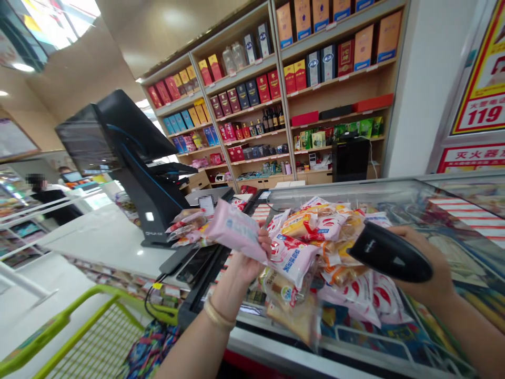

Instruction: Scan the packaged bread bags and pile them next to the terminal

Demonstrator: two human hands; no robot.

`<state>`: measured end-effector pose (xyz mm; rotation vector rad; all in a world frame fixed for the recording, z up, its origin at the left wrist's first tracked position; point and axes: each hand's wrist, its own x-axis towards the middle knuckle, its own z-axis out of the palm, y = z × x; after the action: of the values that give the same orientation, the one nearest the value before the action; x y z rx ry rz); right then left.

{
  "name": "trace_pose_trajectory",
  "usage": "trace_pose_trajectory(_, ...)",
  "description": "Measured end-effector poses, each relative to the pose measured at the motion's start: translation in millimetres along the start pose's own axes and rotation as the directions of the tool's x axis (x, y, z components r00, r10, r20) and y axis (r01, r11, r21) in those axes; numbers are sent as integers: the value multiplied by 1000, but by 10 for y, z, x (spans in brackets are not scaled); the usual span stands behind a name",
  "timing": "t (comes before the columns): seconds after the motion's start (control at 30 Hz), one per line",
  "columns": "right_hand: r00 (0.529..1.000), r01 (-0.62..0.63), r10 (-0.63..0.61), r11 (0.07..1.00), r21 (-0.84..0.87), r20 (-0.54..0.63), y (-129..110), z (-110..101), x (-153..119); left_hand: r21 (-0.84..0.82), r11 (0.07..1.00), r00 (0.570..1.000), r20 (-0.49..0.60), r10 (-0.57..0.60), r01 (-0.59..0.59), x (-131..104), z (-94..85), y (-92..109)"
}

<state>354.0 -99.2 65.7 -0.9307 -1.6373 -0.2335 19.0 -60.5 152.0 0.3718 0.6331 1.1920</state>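
Note:
My left hand point(252, 263) is closed around a pink packaged snack point(235, 227), lifted above the left edge of the glass-topped freezer. In my right hand point(430, 258) is a black handheld barcode scanner point(390, 252), its front end pointing left over the packets; the handle is hidden by the scanner's head and my fingers. Between the two hands lies a heap of wrapped bread packets point(298, 258), pink, white, orange and clear. A second pile of packets point(189, 226) sits left of the held one, by the checkout screen.
A black checkout terminal point(145, 173) stands on the white counter point(102, 237) at left. Below it is a green shopping cart point(87, 310). Shelves of boxed goods point(252, 95) line the back. The freezer's glass top point(465, 252) extends right. A person point(51, 197) is at far left.

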Motion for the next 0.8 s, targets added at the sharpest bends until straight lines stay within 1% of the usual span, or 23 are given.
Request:
trace_pose_trajectory(0.07,1000,-27,27,999,20,-4,-55,7,-6,-16,998,992,117,-56,59,-16,-5,-103)
trace_pose_trajectory(0.17,1000,-24,23,997,70,9,-162,14,14,52,991,970,206,-128,119,10,-33,-220)
trace_pose_trajectory(0.3,999,20,-24,992,123,29,-257,6,43,189,959,941,227,-250,209,35,-96,-274)
trace_pose_trajectory(0.37,999,28,-33,990,138,38,-271,-3,53,276,920,912,225,-343,278,38,-117,-271)
trace_pose_trajectory(0.43,998,43,-50,987,153,46,-266,-13,66,364,868,871,230,-435,338,48,-122,-261)
trace_pose_trajectory(0.5,995,83,-92,984,159,49,-250,-24,83,439,823,838,237,-492,359,71,-117,-247)
trace_pose_trajectory(0.53,992,109,-119,981,163,49,-241,-30,93,466,813,835,240,-495,348,84,-113,-238)
trace_pose_trajectory(0.57,989,128,-138,978,166,49,-234,-37,103,485,812,844,240,-480,324,98,-110,-227)
trace_pose_trajectory(0.63,987,141,-152,973,182,45,-227,-53,120,503,828,882,236,-407,247,118,-104,-200)
trace_pose_trajectory(0.67,989,128,-139,972,195,42,-230,-62,128,509,835,902,231,-364,207,125,-99,-185)
trace_pose_trajectory(0.73,994,72,-88,971,230,58,-246,-79,144,529,837,933,211,-291,141,135,-84,-161)
trace_pose_trajectory(0.8,995,0,-27,962,272,95,-268,-88,164,553,826,959,161,-235,110,151,-55,-152)
